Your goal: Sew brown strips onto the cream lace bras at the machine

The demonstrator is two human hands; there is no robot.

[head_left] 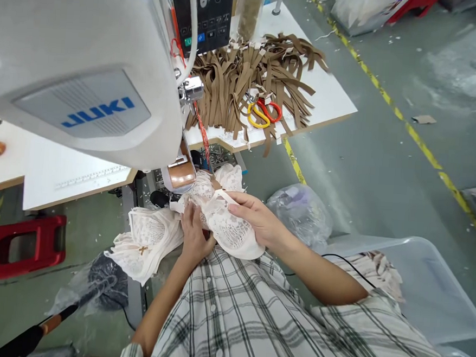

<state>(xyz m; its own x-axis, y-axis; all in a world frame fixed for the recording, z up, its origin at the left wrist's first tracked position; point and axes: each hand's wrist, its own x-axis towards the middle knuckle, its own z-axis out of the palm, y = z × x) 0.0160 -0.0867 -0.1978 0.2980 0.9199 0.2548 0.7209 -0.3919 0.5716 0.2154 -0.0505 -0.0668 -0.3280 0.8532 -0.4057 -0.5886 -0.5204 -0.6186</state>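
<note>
A white lace bra (226, 226) lies at the foot of a white JUKI sewing machine (83, 64), near its needle bar (191, 91). My left hand (194, 235) presses on the lace from below left, fingers curled around the fabric. My right hand (255, 218) grips the cup from the right, thumb and fingers pinching the lace and a strap. More white lace pieces (144, 242) hang to the left of my left hand.
A heap of brown elastic straps (245, 75) covers the white table (333, 98), with red and yellow scissors (262, 112) on it. A control panel (204, 13) stands behind. A clear plastic bin (429, 290) sits at right, a red stool (17, 247) at left, plastic bags on the floor.
</note>
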